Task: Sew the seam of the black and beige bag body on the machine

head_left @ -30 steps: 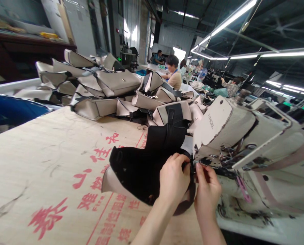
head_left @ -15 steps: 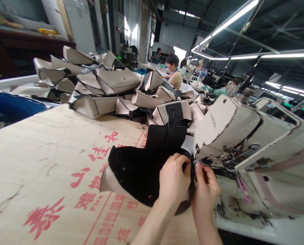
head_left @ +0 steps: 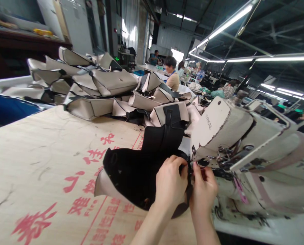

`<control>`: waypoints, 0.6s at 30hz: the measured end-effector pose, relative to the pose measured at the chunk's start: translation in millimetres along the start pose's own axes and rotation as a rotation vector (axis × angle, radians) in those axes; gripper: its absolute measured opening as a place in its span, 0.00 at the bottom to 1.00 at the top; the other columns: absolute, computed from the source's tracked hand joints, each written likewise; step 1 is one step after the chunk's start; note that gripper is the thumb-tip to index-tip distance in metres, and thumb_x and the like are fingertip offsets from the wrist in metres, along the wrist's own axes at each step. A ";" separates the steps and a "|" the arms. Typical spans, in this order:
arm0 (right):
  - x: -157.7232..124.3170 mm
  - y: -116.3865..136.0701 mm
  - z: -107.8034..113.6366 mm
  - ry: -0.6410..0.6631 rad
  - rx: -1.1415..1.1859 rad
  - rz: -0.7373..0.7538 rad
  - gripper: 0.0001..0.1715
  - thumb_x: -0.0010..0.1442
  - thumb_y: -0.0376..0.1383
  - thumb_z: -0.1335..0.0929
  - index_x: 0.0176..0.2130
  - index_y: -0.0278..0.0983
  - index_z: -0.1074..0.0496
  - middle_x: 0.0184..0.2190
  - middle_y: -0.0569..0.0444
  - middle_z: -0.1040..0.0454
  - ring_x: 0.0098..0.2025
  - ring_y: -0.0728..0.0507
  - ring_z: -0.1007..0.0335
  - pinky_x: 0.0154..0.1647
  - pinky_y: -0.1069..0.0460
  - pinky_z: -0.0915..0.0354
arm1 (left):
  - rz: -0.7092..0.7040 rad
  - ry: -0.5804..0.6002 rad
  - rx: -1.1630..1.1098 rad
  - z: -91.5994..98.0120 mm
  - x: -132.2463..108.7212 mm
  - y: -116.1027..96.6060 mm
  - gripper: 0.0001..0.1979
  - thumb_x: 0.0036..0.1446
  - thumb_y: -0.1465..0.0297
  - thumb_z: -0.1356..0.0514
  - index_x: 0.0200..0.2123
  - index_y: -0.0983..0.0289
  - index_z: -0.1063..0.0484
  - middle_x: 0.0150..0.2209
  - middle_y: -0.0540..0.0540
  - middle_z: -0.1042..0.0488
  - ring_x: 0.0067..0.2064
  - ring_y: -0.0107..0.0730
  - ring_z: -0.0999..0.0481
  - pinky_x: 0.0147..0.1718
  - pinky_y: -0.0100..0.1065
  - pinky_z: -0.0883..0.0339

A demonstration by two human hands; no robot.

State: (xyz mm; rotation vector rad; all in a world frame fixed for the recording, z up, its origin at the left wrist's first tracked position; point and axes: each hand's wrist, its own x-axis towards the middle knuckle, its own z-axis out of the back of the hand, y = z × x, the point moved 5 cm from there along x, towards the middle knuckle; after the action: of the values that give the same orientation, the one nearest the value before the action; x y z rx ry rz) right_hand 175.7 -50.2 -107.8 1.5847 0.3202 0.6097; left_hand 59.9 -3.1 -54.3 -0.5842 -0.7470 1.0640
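Note:
A handbag piece (head_left: 134, 170), black inside and beige outside, lies part open on the wooden board, with a black flap standing up at its back. My left hand (head_left: 171, 180) is closed on the bag's right edge, fingers curled over it. Just to its right, my right hand (head_left: 204, 183) pinches the same edge beside the needle area of the sewing machine (head_left: 213, 129). The fingertips of both hands are close together. The exact spot under the needle is hidden by the fingers.
Many beige and black handbags (head_left: 113, 81) are heaped behind the board (head_left: 52, 146), which bears red printed characters. Pink tweezers or snips (head_left: 241, 192) hang at the machine. A blue bin (head_left: 11, 109) stands at left. A co-worker (head_left: 172, 75) sits farther back.
The view has shifted slightly, so most things sit a little farther left. Both hands keep their hold on the bag's edge by the machine, with hardly any movement.

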 end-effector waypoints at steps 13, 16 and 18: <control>-14.2 -1.4 14.9 0.267 -0.086 -0.092 0.22 0.51 0.50 0.32 0.34 0.33 0.29 0.28 0.54 0.29 0.30 0.47 0.35 0.30 0.55 0.39 | 0.005 0.003 -0.063 11.8 -12.7 -7.4 0.08 0.59 0.70 0.48 0.34 0.61 0.29 0.36 0.52 0.27 0.40 0.33 0.28 0.38 0.31 0.36; -31.9 2.0 18.9 0.443 -0.098 -0.045 0.18 0.54 0.47 0.33 0.31 0.34 0.30 0.27 0.56 0.31 0.27 0.49 0.38 0.26 0.57 0.42 | -0.004 0.090 -0.183 5.0 -16.8 -12.2 0.08 0.58 0.68 0.46 0.33 0.61 0.27 0.34 0.51 0.27 0.37 0.31 0.27 0.36 0.29 0.35; -40.3 10.1 21.5 0.595 -0.139 0.061 0.16 0.56 0.45 0.33 0.27 0.35 0.31 0.24 0.57 0.33 0.26 0.50 0.40 0.25 0.57 0.44 | -0.029 0.142 -0.220 4.4 -20.9 -14.8 0.08 0.57 0.70 0.45 0.29 0.62 0.26 0.31 0.50 0.26 0.33 0.28 0.27 0.32 0.26 0.35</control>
State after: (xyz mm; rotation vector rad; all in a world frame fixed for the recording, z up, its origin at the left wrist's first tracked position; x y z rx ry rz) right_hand 153.3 -91.2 -105.9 1.2573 0.6561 1.1260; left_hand 58.6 -27.7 -46.0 -0.8259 -0.7502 0.9099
